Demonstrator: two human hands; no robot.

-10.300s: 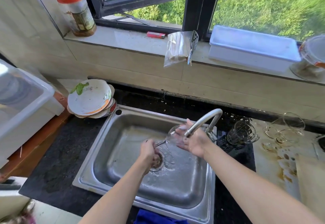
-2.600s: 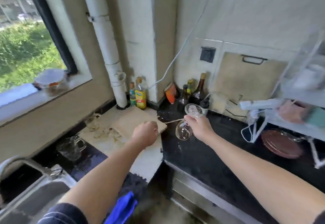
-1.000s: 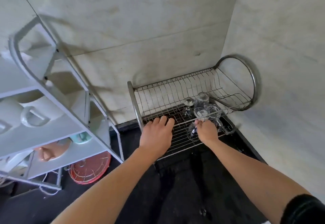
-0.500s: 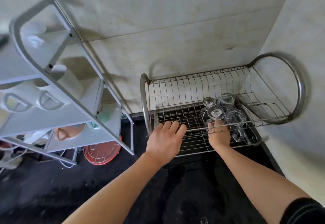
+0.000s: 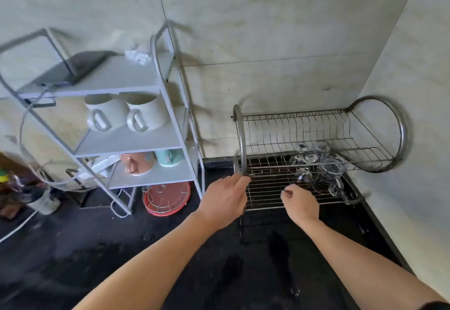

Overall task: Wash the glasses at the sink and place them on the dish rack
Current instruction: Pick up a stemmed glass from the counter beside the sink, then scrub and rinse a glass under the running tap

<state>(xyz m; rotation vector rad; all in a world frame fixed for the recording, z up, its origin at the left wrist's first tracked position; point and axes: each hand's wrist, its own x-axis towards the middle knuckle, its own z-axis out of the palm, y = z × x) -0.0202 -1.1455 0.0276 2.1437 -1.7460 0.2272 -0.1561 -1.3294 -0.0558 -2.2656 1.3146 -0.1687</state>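
- Far left, a grey shelf unit (image 5: pixel 136 139) stands on the dark desk (image 5: pixel 121 248), with two white mugs (image 5: pixel 126 112) on its middle level and a pink and a green one lower down, all kept clear of the wet work. Its left edge is blurred and cut off, so the clutter there is hard to name.
- A red round tray (image 5: pixel 166 198) sits under the bottom shelf, partly hidden by the frame.
- Now the left hand (image 5: pixel 224 200): it rests at the near left corner of the dish rack (image 5: pixel 292 188), fingers curled loosely by the upright hoop. I'd judge it is steadying the rack; whether the grip truly closes on the wire I cannot tell.
- The right hand (image 5: pixel 300 203) hovers over the rack's front edge, fingers loosely curled, and it holds nothing that I can see.
- Further right, the glasses (image 5: pixel 319 168) stand clustered on the lower grid toward the rack's right end, bases up by the look of it, presumably so they drain. Clear glass over wire and dark desk makes them blend; I cannot count them or say which touch.
- The sink is out of view, so any glasses left to wash cannot be seen from here.
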